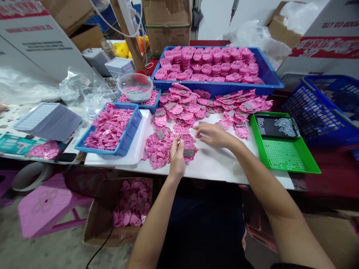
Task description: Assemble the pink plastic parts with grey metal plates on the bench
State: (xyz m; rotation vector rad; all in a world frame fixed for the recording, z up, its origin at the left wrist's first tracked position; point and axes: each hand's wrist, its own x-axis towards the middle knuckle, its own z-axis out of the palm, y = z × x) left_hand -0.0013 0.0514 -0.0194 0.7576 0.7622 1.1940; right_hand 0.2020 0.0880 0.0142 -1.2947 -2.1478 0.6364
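My left hand [177, 157] is closed on a pink plastic casing [188, 142] that has a grey patch near its lower edge. To the right of it, my right hand [211, 134] hovers over the white work surface with its fingers bent, the tips close to a small heap of pink bits [181, 128]. Whether those fingertips pinch anything is too small to make out. Beside my left hand lies a pile of small pink plastic parts [157, 151]. Beyond both hands, more pink casings with grey patches [185, 108] are heaped.
A blue tray [134, 127] of pink strips stands left, a clear bowl [135, 87] behind it. At the back, a large blue bin [270, 80] holds stacked pink casings. Right are a green tray [310, 162] and a blue basket [316, 112]. A carton [98, 224] of pink parts sits below.
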